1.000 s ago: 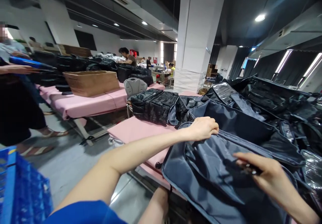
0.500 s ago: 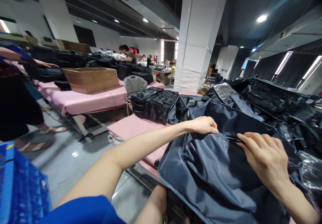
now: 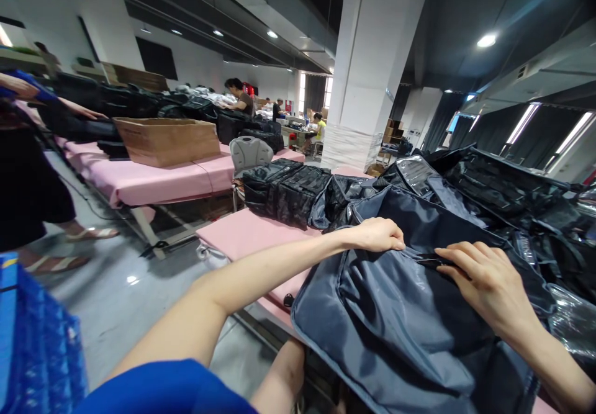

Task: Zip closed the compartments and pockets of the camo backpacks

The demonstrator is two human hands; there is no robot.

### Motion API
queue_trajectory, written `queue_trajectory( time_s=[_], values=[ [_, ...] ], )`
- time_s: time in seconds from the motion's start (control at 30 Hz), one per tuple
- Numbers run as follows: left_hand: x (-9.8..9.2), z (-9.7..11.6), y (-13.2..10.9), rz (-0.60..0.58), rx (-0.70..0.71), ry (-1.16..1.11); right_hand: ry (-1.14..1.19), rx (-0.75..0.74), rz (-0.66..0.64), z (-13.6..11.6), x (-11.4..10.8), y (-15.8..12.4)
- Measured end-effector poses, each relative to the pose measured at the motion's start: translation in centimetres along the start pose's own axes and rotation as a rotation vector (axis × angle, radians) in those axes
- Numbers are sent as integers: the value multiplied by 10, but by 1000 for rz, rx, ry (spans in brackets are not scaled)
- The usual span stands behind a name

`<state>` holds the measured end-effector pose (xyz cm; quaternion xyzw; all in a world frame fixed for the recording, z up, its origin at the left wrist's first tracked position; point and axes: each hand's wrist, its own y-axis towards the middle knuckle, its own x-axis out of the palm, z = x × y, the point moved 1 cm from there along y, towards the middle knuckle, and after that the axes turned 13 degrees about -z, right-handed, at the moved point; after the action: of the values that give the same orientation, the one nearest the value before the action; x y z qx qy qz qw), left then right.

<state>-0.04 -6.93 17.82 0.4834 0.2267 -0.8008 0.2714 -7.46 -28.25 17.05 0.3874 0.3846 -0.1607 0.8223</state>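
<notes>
A large open bag (image 3: 400, 339) with a shiny dark blue-grey lining lies spread before me. My left hand (image 3: 379, 234) is closed in a pinch on the lining near the inner seam. Just to the right, my right hand (image 3: 484, 277) is closed around a small dark tool with a thin metal tip, which looks like thread snips (image 3: 426, 259). Its tip points left along the lining, towards my left fingers. Most of the tool is hidden in my fingers.
Black camouflage bags (image 3: 302, 190) stand behind on the pink-covered table (image 3: 246, 234), with more piled at right (image 3: 503, 178). A blue crate (image 3: 37, 333) sits at lower left. Beyond are a cardboard box (image 3: 167, 144), a grey chair (image 3: 251, 153), a pillar (image 3: 367, 60) and co-workers.
My right hand has shifted slightly left and down, and more of the thin metal tip shows. My left hand keeps its pinch on the lining. The view has turned slightly.
</notes>
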Motion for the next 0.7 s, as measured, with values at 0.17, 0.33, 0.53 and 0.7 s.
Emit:
queue_trajectory(
  time_s=[0.17, 0.33, 0.53, 0.7],
  values=[
    [3, -2, 2, 44, 12, 1, -47, -12, -12, -4, 0, 6],
    [5, -3, 4, 65, 18, 18, -145, -80, 2, -8, -3, 4],
    [24, 2, -12, 404, 71, 175, -152, 50, 89, 2, -7, -23],
    [47, 19, -16, 536, 100, 390, -227, 37, 81, 3, -10, -38]
  ],
)
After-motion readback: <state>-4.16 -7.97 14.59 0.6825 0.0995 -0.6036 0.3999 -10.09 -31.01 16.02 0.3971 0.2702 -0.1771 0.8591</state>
